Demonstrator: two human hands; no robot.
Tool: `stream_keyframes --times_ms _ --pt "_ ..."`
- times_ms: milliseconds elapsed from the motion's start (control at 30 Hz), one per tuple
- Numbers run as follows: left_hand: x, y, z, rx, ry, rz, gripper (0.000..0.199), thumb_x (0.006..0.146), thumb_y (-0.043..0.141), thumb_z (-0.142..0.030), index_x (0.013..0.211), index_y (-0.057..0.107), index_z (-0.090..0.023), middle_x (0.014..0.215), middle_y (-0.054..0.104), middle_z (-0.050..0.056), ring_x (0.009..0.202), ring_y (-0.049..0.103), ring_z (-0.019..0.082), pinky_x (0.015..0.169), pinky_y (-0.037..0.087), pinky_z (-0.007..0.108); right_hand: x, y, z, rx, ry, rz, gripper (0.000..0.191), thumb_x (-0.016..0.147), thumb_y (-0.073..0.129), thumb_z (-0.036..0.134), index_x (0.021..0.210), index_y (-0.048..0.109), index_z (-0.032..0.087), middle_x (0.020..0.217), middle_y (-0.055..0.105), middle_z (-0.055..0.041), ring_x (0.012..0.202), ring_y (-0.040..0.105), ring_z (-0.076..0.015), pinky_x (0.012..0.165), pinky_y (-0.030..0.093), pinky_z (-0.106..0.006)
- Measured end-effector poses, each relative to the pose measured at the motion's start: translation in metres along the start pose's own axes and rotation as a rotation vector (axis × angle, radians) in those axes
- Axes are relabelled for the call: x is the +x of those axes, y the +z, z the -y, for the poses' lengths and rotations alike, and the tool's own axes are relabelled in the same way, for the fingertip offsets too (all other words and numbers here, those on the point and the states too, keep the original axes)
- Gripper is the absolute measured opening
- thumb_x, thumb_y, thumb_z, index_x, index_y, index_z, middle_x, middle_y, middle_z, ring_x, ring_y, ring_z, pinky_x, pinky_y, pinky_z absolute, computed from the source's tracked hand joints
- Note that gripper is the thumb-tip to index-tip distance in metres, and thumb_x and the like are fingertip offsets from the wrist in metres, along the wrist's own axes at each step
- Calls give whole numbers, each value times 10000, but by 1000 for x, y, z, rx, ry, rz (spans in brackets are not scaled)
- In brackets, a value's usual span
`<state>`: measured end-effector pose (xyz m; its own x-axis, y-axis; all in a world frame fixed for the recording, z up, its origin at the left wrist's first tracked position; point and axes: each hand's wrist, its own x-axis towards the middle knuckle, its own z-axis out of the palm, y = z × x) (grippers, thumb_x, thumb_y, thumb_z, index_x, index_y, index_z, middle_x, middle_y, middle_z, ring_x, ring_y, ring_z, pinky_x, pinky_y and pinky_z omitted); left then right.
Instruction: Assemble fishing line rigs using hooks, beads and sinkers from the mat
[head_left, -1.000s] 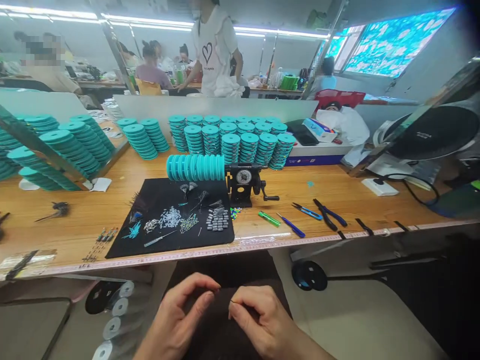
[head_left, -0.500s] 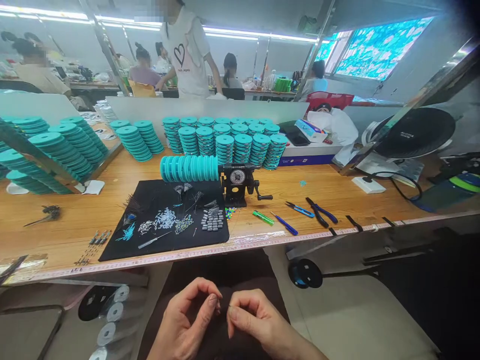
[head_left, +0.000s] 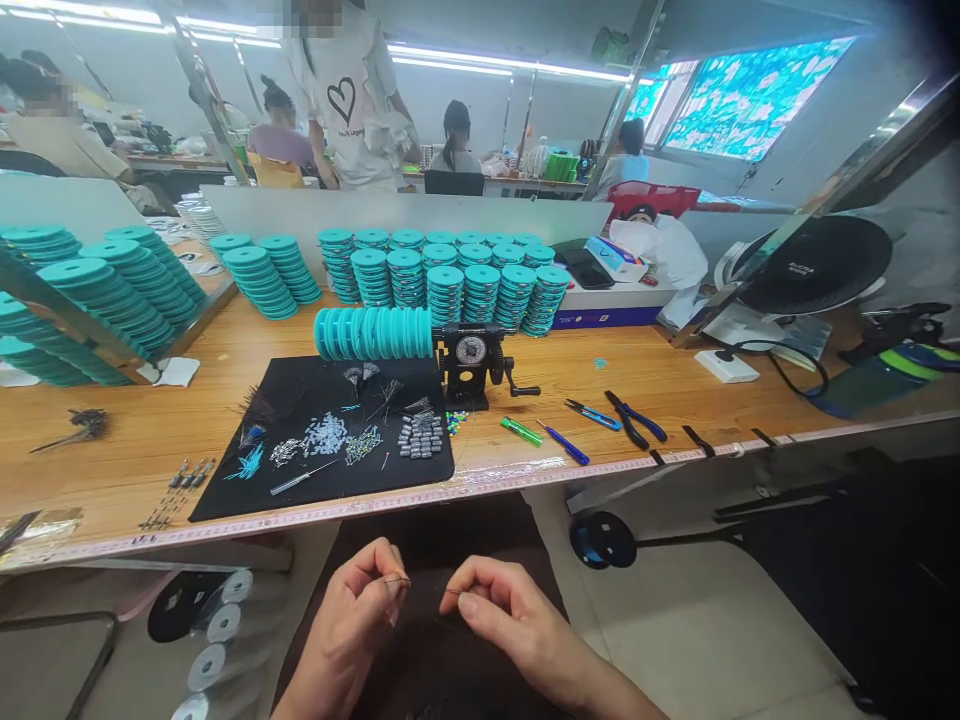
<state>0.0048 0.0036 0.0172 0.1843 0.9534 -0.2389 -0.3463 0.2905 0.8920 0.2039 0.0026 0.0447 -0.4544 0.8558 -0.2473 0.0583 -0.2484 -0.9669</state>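
Observation:
Both hands hang over the dark cloth on the lap, in front of the table edge, a small gap between them. My left hand (head_left: 360, 610) pinches a thin dark strand between thumb and forefinger. My right hand (head_left: 510, 615) is also closed in a pinch, with a fine strand at its fingertips. Whether the two strands join cannot be seen. Beyond them, a black mat (head_left: 247, 485) bears small grey sleeves (head_left: 420, 436), pale blue pieces (head_left: 325, 434) and wire bundles. A black hand-cranked winder (head_left: 471, 365) carries a row of turquoise spools (head_left: 373, 333).
Right of the winder lie a green tube (head_left: 521, 431), a blue-handled tool (head_left: 564, 442), snips (head_left: 594, 414) and pliers (head_left: 636, 418). Stacked turquoise spools (head_left: 445, 285) line the back. A standing person in a white shirt (head_left: 349, 110) and seated people are beyond the partition.
My hands have moved apart, the left one up and leftward. A thin strand now shows at the left fingertips. The view has shifted slightly, and the standing person has moved left.

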Motion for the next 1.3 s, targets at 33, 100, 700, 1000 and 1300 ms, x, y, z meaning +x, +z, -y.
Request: stream_keyframes --times_ms 33,100,700,1000,1300 --pt "0 0 1 -46 -20 -6 302 804 675 -384 645 500 -196 605 406 -57 559 271 118 518 272 232 0 0 0 -37 0 -26 247 916 576 386 897 679 162 678 489 26 619 389 -116 560 290 -240" --pt "-1 0 2 -82 -45 -14 280 813 673 -344 646 507 -193 609 403 -56 570 268 120 530 280 228 0 1 0 -123 -1 -81 222 918 571 341 829 672 163 655 487 29 613 401 -116 562 299 -241" --pt "-4 13 8 -369 -214 -9 246 765 782 -327 947 707 -178 808 563 15 717 487 130 644 424 242 4 5 -22 542 76 -91 257 868 659 355 733 611 142 506 273 100 466 172 -70 471 135 -244" --pt "4 20 23 -46 -90 -85 250 798 751 -405 796 735 -156 671 561 -22 634 484 106 659 411 241 5 15 -30 635 157 7 389 927 569 484 822 657 119 490 238 118 423 114 -56 447 115 -232" --pt "8 13 5 304 -130 69 292 833 693 -414 703 656 -155 884 711 74 796 584 188 611 406 232 12 -11 -11 -334 -189 -317 174 953 561 296 891 699 210 926 617 -31 903 577 -181 805 421 -293"
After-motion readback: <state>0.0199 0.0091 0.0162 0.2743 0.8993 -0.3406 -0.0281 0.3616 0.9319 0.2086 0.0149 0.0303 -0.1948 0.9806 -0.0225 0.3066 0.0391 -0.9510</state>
